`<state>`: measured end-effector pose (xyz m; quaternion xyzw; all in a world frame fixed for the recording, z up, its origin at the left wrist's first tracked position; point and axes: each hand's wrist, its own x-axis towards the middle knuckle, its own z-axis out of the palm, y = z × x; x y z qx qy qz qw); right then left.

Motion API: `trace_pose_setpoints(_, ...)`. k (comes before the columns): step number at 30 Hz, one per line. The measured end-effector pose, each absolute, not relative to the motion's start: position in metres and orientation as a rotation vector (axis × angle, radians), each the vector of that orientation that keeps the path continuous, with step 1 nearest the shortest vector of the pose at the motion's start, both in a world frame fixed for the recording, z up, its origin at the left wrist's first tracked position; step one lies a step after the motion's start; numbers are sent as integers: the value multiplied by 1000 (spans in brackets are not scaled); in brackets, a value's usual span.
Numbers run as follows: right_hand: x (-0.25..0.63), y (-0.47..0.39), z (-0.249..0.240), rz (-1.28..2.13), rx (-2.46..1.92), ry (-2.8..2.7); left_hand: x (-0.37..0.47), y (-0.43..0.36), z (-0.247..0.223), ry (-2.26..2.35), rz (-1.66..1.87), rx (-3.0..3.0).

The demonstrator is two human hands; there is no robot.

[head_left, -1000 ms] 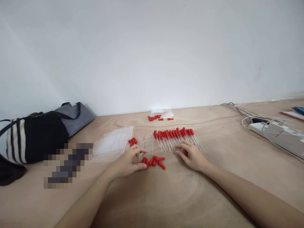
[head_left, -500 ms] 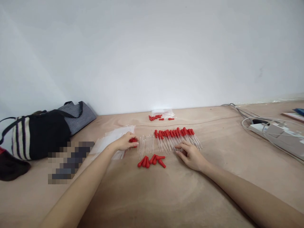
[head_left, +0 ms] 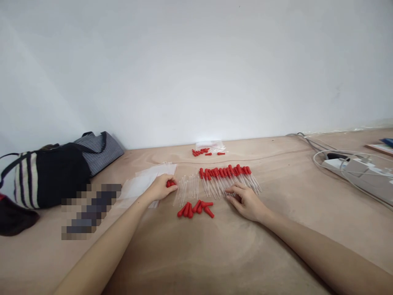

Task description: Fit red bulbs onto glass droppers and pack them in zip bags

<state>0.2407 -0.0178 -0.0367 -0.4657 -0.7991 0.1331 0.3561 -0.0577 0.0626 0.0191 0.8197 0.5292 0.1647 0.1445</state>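
My left hand [head_left: 159, 187] is closed around a few red rubber bulbs [head_left: 170, 184], partly hidden by its fingers. It is at the right edge of some clear plastic bags [head_left: 139, 184]. Just right of it, a group of thin clear tubes [head_left: 188, 186] lies side by side. My right hand [head_left: 245, 200] rests with loosely bent fingers, thumb and forefinger apart, at the lower ends of a row of droppers [head_left: 225, 174]; nothing shows in its grip. These droppers are clear tubes topped with red bulbs. Several loose red bulbs [head_left: 196, 208] lie nearer to me between both hands.
At the wall are more red bulbs [head_left: 201, 152] and a clear bag [head_left: 210, 145] with thin tubes. A black bag with striped cloth [head_left: 58, 172] stands at the left, near a blurred dark patch [head_left: 95, 209]. A power strip [head_left: 359, 172] and cables lie at the right.
My left hand has shifted slightly left with the red bulbs, and a clear tube beside its fingers shows more fully. My right hand has hardly moved.
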Motion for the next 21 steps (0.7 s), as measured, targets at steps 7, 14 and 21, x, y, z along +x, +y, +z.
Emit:
trace_pose_setpoints(7, 240, -19, -35, 350, -1212, -2056, -43, 31, 9, 1463, 659, 2068)
trace_pose_setpoints(14, 240, -20, -35, 346, -1207, -2067, -52, 18, 0, 1412, 819, 1921)
trace_pose_setpoints(21, 240, -20, -35, 346, -1193, -2069, -69, 52, 7, 1615, 724, 2443)
